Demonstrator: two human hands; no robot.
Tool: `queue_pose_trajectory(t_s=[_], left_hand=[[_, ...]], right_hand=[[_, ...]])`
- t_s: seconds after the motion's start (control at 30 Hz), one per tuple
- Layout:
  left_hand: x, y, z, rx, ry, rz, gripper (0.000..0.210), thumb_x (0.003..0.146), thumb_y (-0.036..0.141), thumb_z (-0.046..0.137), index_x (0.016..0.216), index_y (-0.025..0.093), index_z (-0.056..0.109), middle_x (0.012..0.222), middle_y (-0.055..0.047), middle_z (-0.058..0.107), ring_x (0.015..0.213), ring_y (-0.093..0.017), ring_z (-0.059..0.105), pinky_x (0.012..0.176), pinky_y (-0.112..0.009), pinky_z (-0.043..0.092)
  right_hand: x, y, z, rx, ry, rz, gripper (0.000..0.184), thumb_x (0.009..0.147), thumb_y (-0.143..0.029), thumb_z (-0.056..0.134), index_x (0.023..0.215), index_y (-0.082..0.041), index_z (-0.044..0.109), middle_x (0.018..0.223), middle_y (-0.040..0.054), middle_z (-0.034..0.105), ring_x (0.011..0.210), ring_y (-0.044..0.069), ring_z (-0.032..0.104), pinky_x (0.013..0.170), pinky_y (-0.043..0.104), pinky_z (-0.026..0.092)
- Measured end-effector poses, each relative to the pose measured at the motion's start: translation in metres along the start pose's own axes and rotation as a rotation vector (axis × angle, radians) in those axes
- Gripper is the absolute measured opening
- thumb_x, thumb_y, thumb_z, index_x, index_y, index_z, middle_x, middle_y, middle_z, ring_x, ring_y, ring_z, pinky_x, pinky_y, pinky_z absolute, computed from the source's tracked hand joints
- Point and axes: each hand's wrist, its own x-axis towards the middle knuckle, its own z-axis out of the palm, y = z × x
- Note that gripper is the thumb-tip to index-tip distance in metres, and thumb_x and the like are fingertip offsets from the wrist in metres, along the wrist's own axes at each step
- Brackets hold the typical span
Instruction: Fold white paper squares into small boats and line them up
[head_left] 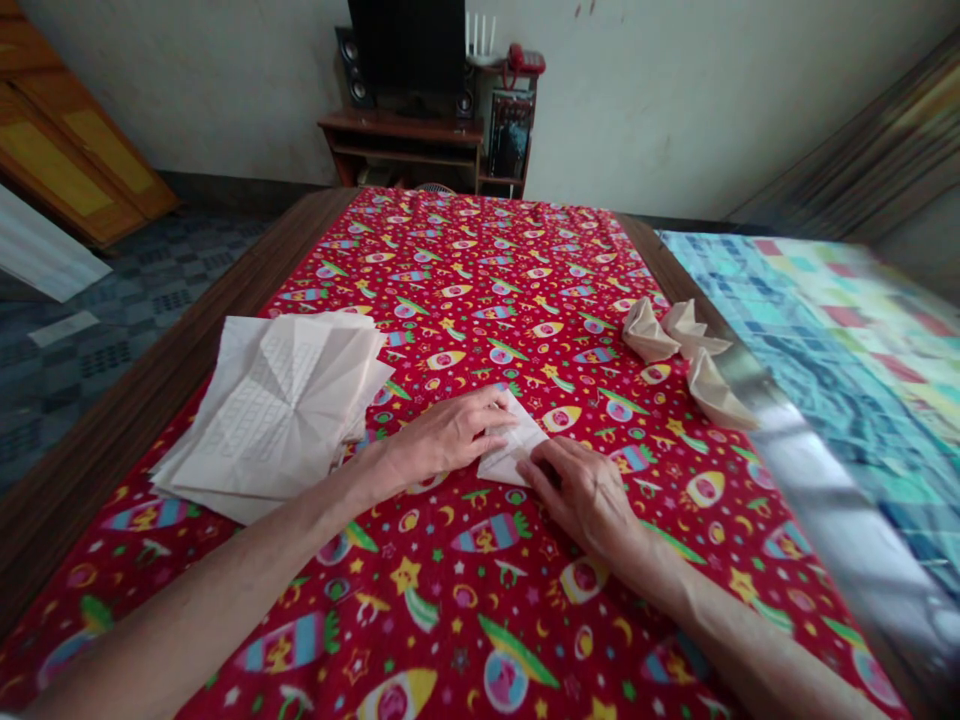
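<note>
On red cloth (487,310), both hands (459,432) (589,488) grasp folded paper (523,446); printed sheets (277,412) seem unreadable.

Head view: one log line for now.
left hand: on folded paper | right hand: on same paper | left side: paper stack | right side: three folded shapes

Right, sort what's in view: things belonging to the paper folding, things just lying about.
Likely belonging:
folded paper under left hand and right hand
stack of creased sheets
three folded paper shapes
red cloth

Just there:
black screen
red telephone
checked fabric
</note>
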Motion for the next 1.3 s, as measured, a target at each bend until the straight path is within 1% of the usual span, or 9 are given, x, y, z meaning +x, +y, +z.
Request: queue_pose_trajectory(t_s=[0.2, 0.47, 0.63, 0.73, 0.87, 0.97, 1.03, 1.17, 1.3], left_hand=[[0.011, -0.003, 0.001, -0.013, -0.016, -0.118, 0.008, 0.085, 0.024, 0.063, 0.081, 0.017, 0.062, 0.088, 0.000, 0.059, 0.078, -0.013, 0.059, 0.071, -0.024, 0.046], [0.011, 0.004, 0.005, 0.013, 0.038, -0.197, 0.008, 0.084, 0.024, 0.062, 0.079, 0.018, 0.061, 0.091, 0.001, 0.059, 0.080, -0.013, 0.059, 0.070, -0.024, 0.044], [0.011, 0.005, 0.006, 0.049, 0.014, -0.206, 0.008, 0.084, 0.024, 0.063, 0.079, 0.018, 0.060, 0.092, 0.001, 0.058, 0.080, -0.014, 0.059, 0.070, -0.025, 0.046], [0.009, 0.007, 0.007, 0.060, 0.028, -0.213, 0.010, 0.084, 0.025, 0.062, 0.090, 0.019, 0.058, 0.100, 0.000, 0.056, 0.082, -0.015, 0.059, 0.070, -0.026, 0.048], [0.002, 0.013, 0.012, 0.093, 0.135, -0.212, 0.027, 0.086, 0.025, 0.060, 0.111, 0.018, 0.051, 0.111, -0.006, 0.050, 0.090, -0.018, 0.058, 0.075, -0.029, 0.050], [-0.004, 0.018, 0.013, 0.121, 0.090, -0.077, 0.010, 0.093, 0.023, 0.048, 0.095, 0.017, 0.056, 0.096, -0.004, 0.055, 0.089, -0.018, 0.056, 0.078, -0.030, 0.049], [-0.008, 0.019, 0.011, 0.133, 0.056, 0.009, 0.017, 0.095, 0.021, 0.043, 0.088, 0.018, 0.059, 0.089, -0.003, 0.058, 0.089, -0.017, 0.056, 0.081, -0.031, 0.047], [-0.021, 0.020, 0.005, 0.101, 0.081, 0.044, 0.022, 0.094, 0.013, 0.043, 0.106, 0.019, 0.060, 0.103, -0.003, 0.061, 0.097, -0.017, 0.054, 0.086, -0.030, 0.047], [-0.037, 0.026, 0.000, 0.145, 0.012, 0.028, 0.032, 0.094, 0.013, 0.041, 0.122, 0.018, 0.054, 0.118, -0.005, 0.058, 0.110, -0.019, 0.048, 0.097, -0.033, 0.044]], right_hand=[[0.001, 0.000, 0.002, -0.028, -0.011, 0.021, 0.019, 0.092, -0.029, 0.049, 0.077, -0.019, 0.054, 0.070, 0.0004, 0.057, 0.059, 0.010, 0.049, 0.057, 0.023, 0.032], [0.002, -0.003, 0.000, -0.012, -0.029, 0.037, 0.021, 0.093, -0.029, 0.049, 0.075, -0.019, 0.053, 0.070, 0.0004, 0.056, 0.058, 0.010, 0.047, 0.056, 0.023, 0.030], [0.004, -0.004, 0.000, -0.011, -0.040, 0.041, 0.023, 0.093, -0.030, 0.048, 0.074, -0.018, 0.052, 0.070, 0.0004, 0.055, 0.058, 0.010, 0.047, 0.056, 0.023, 0.030], [0.004, -0.004, 0.000, -0.011, -0.035, 0.047, 0.023, 0.093, -0.031, 0.049, 0.074, -0.018, 0.052, 0.069, 0.0000, 0.055, 0.058, 0.010, 0.048, 0.057, 0.022, 0.030], [0.002, -0.002, 0.000, -0.013, -0.025, 0.043, 0.019, 0.092, -0.029, 0.051, 0.076, -0.018, 0.052, 0.068, -0.0011, 0.055, 0.058, 0.010, 0.048, 0.057, 0.023, 0.030], [0.001, -0.002, 0.000, -0.014, -0.022, 0.032, 0.018, 0.092, -0.028, 0.050, 0.076, -0.018, 0.052, 0.069, -0.0009, 0.055, 0.059, 0.010, 0.049, 0.057, 0.023, 0.031], [0.001, -0.002, 0.000, -0.022, -0.017, 0.037, 0.020, 0.092, -0.028, 0.050, 0.075, -0.018, 0.051, 0.068, -0.0007, 0.055, 0.059, 0.011, 0.049, 0.057, 0.023, 0.031], [0.002, -0.003, 0.001, -0.015, -0.019, 0.038, 0.021, 0.092, -0.028, 0.050, 0.073, -0.019, 0.050, 0.067, -0.0011, 0.054, 0.058, 0.010, 0.048, 0.056, 0.023, 0.031], [0.003, -0.004, 0.001, -0.022, -0.015, 0.030, 0.020, 0.092, -0.027, 0.048, 0.075, -0.018, 0.051, 0.068, -0.0008, 0.055, 0.059, 0.010, 0.049, 0.056, 0.023, 0.031]])
